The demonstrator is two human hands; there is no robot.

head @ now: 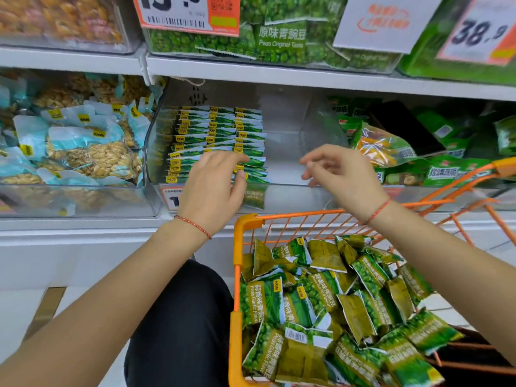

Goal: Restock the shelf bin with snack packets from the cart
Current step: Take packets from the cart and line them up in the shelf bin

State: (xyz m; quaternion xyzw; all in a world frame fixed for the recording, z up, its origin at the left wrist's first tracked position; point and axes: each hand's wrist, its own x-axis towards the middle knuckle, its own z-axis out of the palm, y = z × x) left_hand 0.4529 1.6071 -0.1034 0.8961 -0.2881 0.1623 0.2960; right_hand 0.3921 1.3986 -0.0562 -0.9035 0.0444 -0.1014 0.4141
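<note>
The left hand [215, 185] lies with fingers spread and nearly straight against the front of the stacked garlic pea packets [220, 141] in the clear shelf bin [293, 196], apparently steadying or squaring the three rows; it grips nothing. The right hand [337, 174] hovers to the right of it, over the bare right half of the bin, fingers loosely curled and holding nothing that can be seen. The two hands are apart, both above the bin's front lip.

Below and in front of the right wrist sits the orange cart [243, 275], holding a loose heap of garlic pea packets [321, 303] lying at all angles.

By my judgement the step in hand is tidying the rows already placed, between loads. The bin looks roughly half filled, with its right side open. The next move likely calls for the right hand to drop into the cart just beneath it, gather several packets, turn them to face the same way, and stand them in a fresh row beside the left hand's stack.
</note>
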